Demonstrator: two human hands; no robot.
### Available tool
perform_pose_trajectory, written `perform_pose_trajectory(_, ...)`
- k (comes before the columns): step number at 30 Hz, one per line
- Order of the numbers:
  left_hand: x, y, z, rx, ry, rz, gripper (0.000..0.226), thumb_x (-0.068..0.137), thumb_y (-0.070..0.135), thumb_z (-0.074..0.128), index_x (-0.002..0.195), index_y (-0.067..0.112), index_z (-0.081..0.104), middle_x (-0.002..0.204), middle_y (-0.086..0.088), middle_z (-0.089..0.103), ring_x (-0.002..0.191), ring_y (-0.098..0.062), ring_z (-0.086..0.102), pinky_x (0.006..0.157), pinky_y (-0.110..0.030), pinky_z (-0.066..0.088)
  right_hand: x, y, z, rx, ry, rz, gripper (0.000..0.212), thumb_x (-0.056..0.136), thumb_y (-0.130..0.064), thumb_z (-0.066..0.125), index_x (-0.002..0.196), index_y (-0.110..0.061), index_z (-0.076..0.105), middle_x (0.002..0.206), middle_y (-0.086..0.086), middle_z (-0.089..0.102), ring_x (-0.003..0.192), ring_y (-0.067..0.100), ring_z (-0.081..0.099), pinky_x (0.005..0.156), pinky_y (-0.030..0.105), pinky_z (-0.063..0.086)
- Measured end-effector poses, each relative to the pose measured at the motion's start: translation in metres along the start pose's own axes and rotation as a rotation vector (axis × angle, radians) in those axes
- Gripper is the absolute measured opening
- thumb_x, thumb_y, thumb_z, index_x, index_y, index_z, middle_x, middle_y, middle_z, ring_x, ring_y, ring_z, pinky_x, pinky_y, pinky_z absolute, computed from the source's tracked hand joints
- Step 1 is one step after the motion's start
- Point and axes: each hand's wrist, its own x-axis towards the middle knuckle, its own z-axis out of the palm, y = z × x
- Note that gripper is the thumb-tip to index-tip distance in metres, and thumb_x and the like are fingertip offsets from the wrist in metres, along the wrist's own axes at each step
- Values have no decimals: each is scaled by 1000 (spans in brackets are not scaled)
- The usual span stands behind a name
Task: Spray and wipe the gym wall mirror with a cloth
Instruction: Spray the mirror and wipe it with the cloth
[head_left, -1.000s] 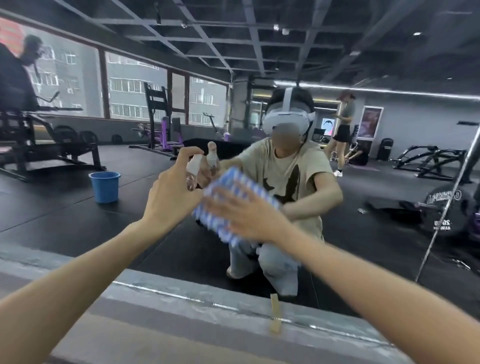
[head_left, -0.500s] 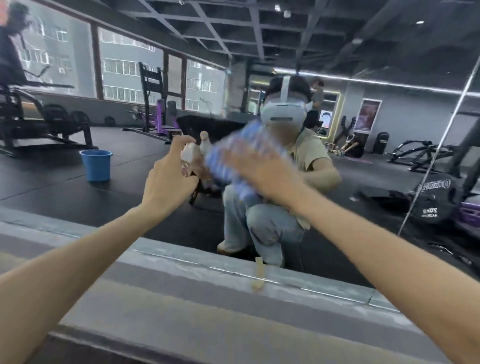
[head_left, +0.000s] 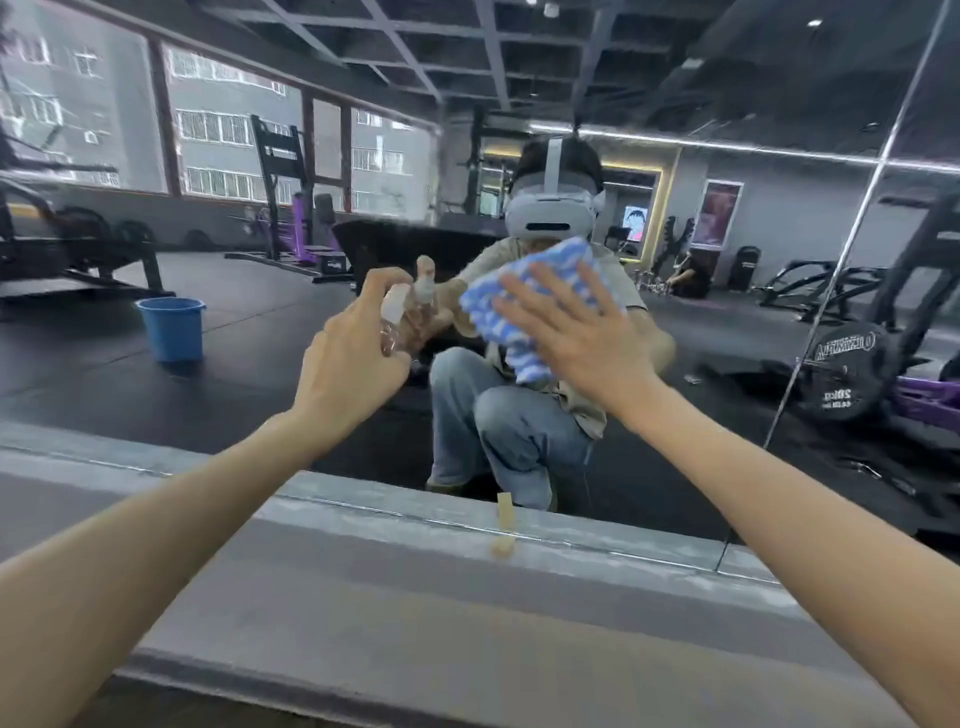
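L hand (head_left: 353, 358) curled round small clear spray bottle (head_left: 397, 317), held up just in front of mirror (head_left: 260, 405). R hand (head_left: 576, 332) flat, fingers straight & spread, pressing blue/white striped cloth (head_left: 498, 306) onto glass just right of bottle, over upper body of crouched reflection. Cloth edges showing past fingertips, top & left. Blue bucket (head_left: 171, 327) in reflection, well left of hands, on dark gym floor. Grey ledge (head_left: 415, 597) along mirror's btm edge, w/ small tan clip (head_left: 505, 512).

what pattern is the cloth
Blue and white stripes on the cloth, seen in the head view.
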Motion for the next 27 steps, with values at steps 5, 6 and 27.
perform_pose_trajectory(5, -12, -2, 18, 22, -14, 24, 68, 71, -1, 55, 127, 32, 38, 67, 15, 45, 61, -20, 48, 52, -30, 32, -61, -48, -1, -22, -75, 109, 62, 99, -30, 41, 156, -19, 17, 164, 7, 3, 149, 30, 7, 121, 51, -5)
perform_pose_trajectory(6, -13, -4, 17, 28, -19, 30, 68, 71, -1, 55, 128, 33, 37, 68, 15, 45, 62, -21, 49, 53, -31, 34, -91, -69, -5, -4, -137, -65, 72, 94, -29, 49, 156, -19, 15, 164, 6, 1, 149, 29, 8, 121, 52, -6)
perform_pose_trajectory(27, -13, -66, -76, 162, -25, -95, 66, 74, 0, 52, 130, 30, 37, 70, 2, 53, 63, -19, 51, 53, -31, 35, 41, -145, 31, 119, -275, -586, 52, 94, -27, 31, 140, -21, 54, 147, -3, 48, 139, 19, 39, 121, 46, -8)
